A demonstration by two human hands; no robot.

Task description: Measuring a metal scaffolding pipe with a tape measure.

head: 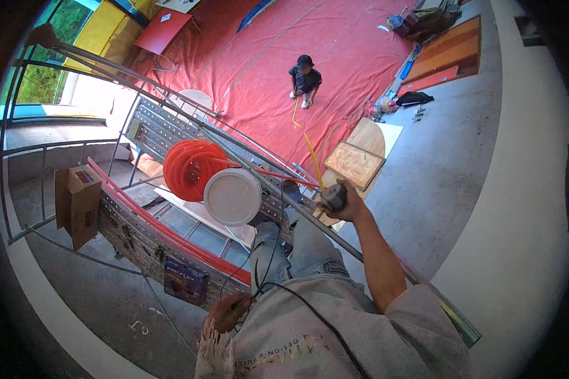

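Note:
My right hand (348, 203) is closed around a tape measure (334, 197) beyond the scaffold rail. Its yellow blade (312, 150) hangs down to a person (305, 80) on the floor below, whose hand is at the far end. My left hand (227, 311) is low by my waist, its fingers curled near a black cable (308, 305); whether it grips the cable cannot be told. In front of my legs, a white round bucket lid (232, 197) is beside a coil of orange-red tubing (194, 169), on the perforated metal scaffold plank (156, 128).
A metal guard rail (246, 166) crosses before me. Left are a second perforated plank (137, 246), red tubes (170, 230), a cardboard box (78, 203) and a blue box (186, 283). Between the planks is an open gap. Far below lie red sheeting (261, 71) and wooden boards (355, 163).

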